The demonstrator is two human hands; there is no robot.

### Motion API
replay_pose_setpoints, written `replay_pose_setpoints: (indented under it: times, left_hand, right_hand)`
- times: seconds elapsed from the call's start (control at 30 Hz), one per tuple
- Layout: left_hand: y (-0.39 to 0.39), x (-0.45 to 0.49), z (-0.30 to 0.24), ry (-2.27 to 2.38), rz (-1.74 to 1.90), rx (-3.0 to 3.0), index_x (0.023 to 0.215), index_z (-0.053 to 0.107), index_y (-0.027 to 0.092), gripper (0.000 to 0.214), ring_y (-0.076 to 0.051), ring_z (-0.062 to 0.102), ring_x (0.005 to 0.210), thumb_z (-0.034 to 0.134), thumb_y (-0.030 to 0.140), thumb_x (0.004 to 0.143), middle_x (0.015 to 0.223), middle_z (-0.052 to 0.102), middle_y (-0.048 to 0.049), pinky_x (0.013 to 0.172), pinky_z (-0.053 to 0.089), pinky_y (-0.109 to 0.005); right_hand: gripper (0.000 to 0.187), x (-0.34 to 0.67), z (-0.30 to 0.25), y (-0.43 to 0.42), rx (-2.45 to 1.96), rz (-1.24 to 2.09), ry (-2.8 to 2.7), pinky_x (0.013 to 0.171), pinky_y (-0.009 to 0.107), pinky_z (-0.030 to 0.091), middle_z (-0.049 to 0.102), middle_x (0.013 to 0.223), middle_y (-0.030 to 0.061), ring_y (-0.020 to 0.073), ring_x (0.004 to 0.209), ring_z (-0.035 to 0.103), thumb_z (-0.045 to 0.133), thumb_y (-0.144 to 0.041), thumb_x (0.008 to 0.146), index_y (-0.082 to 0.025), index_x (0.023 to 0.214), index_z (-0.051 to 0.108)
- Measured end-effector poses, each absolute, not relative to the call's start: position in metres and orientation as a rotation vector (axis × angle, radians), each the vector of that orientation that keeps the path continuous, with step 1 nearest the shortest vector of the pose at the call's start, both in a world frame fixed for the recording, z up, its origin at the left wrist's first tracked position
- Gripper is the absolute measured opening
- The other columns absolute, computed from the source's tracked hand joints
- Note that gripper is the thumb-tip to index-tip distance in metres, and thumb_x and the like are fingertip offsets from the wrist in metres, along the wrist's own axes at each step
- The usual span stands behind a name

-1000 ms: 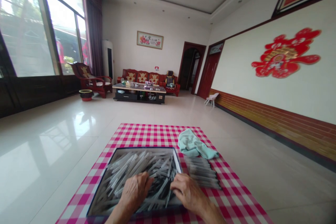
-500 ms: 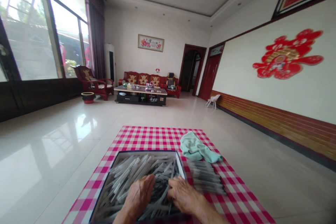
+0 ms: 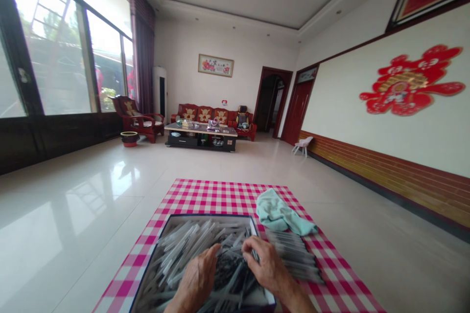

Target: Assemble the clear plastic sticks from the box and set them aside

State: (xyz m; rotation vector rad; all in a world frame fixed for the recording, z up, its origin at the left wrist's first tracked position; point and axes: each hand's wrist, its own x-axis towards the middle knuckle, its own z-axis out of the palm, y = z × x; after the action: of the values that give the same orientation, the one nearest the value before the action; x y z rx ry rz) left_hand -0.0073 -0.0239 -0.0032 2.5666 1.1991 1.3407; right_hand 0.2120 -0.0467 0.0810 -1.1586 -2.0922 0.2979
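A dark shallow box (image 3: 161, 234) full of several clear thin packets (image 3: 183, 247) lies on a pink and white checked cloth (image 3: 216, 195). My left hand (image 3: 198, 279) rests on the packets inside the box, fingers curled down into them. My right hand (image 3: 264, 266) is at the box's right side with its fingers pinched on some packets. A neat stack of the same packets (image 3: 293, 252) lies on the cloth just right of the box. A crumpled pale green cloth (image 3: 281, 215) sits beyond that stack.
The checked cloth covers a table in a large room with a shiny tiled floor (image 3: 73, 195). Far back stand a coffee table (image 3: 200, 134), red sofa (image 3: 209, 113), armchair (image 3: 135, 120) and small white chair (image 3: 303, 144).
The view has tilted and shifted slightly right. My right hand moved forward and inward over the box's right side; my left hand stayed on the packets.
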Motion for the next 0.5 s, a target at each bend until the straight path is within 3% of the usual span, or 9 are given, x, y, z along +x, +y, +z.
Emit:
replay_pose_setpoints:
  times: [0.1, 0.23, 0.37, 0.5]
  left_hand:
    - [-0.025, -0.007, -0.002, 1.182, 1.487, 2.595, 0.114, 0.054, 0.013, 0.034, -0.018, 0.072, 0.073, 0.025, 0.017, 0.097, 0.087, 0.073, -0.0113, 0.064, 0.059, -0.029]
    - [-0.030, -0.006, 0.008, 1.259, 1.478, 2.576, 0.097, 0.059, 0.018, 0.028, -0.016, 0.071, 0.068, 0.031, 0.017, 0.096, 0.083, 0.073, -0.0074, 0.060, 0.057, -0.024]
    - [-0.030, -0.005, 0.012, 1.297, 1.354, 2.526, 0.092, 0.060, 0.019, 0.024, -0.016, 0.070, 0.068, 0.036, 0.018, 0.094, 0.078, 0.071, -0.0051, 0.063, 0.056, -0.024]
    - [-0.028, -0.005, 0.009, 1.324, 1.195, 2.450, 0.097, 0.059, 0.018, 0.023, -0.017, 0.069, 0.071, 0.037, 0.016, 0.093, 0.079, 0.070, -0.0051, 0.068, 0.056, -0.028]
  right_hand:
    - [0.009, 0.206, 0.073, -0.039, -1.109, 0.413, -1.594, 0.073, 0.028, 0.050, 0.066, 0.080, 0.0035, 0.0185, 0.077, 0.064, 0.055, -0.027, 0.086, -0.020, 0.086, 0.060]
    - [0.031, 0.195, 0.049, -0.024, -1.007, 0.696, -0.849, 0.076, 0.030, 0.054, 0.068, 0.084, 0.0032, 0.0201, 0.081, 0.067, 0.069, -0.044, 0.075, -0.018, 0.088, 0.060]
    - [0.043, 0.186, 0.029, -0.019, -0.915, 0.931, -0.478, 0.068, 0.026, 0.056, 0.069, 0.080, 0.0002, 0.0171, 0.076, 0.067, 0.080, -0.045, 0.060, -0.018, 0.085, 0.060]
    - [0.044, 0.185, 0.023, -0.023, -0.870, 1.002, -0.391, 0.066, 0.025, 0.056, 0.070, 0.078, -0.0009, 0.0151, 0.073, 0.067, 0.084, -0.041, 0.054, -0.018, 0.084, 0.061]
